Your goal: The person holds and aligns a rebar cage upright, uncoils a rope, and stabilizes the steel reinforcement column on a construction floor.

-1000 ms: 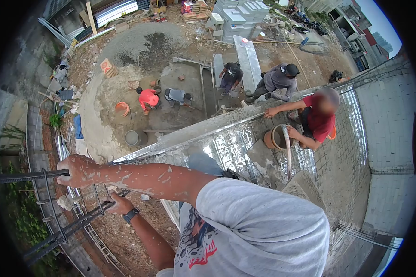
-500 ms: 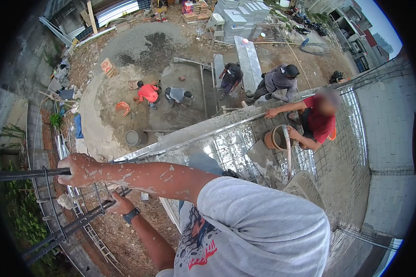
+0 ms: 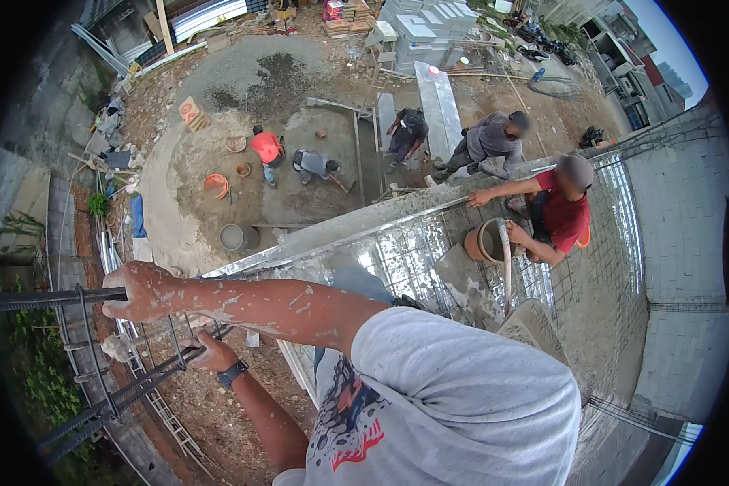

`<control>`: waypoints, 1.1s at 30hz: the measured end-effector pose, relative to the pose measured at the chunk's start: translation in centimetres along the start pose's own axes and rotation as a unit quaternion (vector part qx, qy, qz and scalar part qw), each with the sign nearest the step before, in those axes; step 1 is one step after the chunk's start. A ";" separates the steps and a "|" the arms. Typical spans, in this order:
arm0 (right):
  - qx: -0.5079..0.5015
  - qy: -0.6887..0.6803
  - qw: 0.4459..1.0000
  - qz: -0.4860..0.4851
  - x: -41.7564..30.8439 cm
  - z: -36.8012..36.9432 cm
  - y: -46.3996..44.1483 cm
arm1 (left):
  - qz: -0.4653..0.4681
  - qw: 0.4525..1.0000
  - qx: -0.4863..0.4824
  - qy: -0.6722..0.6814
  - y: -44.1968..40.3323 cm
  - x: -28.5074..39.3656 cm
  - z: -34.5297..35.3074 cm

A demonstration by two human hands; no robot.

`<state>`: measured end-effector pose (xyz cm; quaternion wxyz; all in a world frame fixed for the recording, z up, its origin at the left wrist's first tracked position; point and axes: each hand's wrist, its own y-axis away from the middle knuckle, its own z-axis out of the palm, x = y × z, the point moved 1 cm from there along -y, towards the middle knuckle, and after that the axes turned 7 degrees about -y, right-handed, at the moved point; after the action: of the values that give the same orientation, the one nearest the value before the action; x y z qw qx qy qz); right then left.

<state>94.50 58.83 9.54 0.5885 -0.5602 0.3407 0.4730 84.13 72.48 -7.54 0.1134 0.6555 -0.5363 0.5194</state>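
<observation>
A rebar column cage of dark ribbed bars (image 3: pixel 44 300) joined by thin square ties (image 3: pixel 95 348) reaches in from the left edge. My right hand (image 3: pixel 144 290), spotted with dried cement, is closed around the end of its upper bar. Lower down, my left hand (image 3: pixel 213 355), with a dark watch (image 3: pixel 232 373) at the wrist, is closed on the lower bars (image 3: pixel 142 387) near their end. My right arm stretches across the view, and some fingers of both hands are hidden behind the steel.
A co-worker in a dark red shirt (image 3: pixel 560 212) crouches by a mortar bucket (image 3: pixel 488 241) on the mesh-covered slab. A concrete edge (image 3: pixel 324 232) borders a drop to ground where several people work. Below the cage lies a ladder (image 3: pixel 170 425).
My hands keep their hold on the rebar, with the view shifting slightly. Below, the person in the orange-red top has risen and moved, and the person beside them has reached an arm out.
</observation>
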 end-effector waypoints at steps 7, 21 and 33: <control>-0.023 0.045 0.994 0.094 0.9 0.6 -0.5 | -0.165 0.981 -0.038 -0.091 1.0 0.5 -0.1; -0.003 0.033 0.999 0.036 1.2 1.0 -0.2 | -0.217 0.974 0.044 0.046 1.6 -1.3 0.9; -0.019 -0.019 0.998 0.056 -1.6 1.3 0.2 | -0.139 0.990 -0.003 -0.036 1.9 -4.0 0.3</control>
<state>93.63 59.83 11.12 0.5570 -0.5421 0.3513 0.5220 83.16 73.86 -11.63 0.1669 0.7419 -0.4451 0.4729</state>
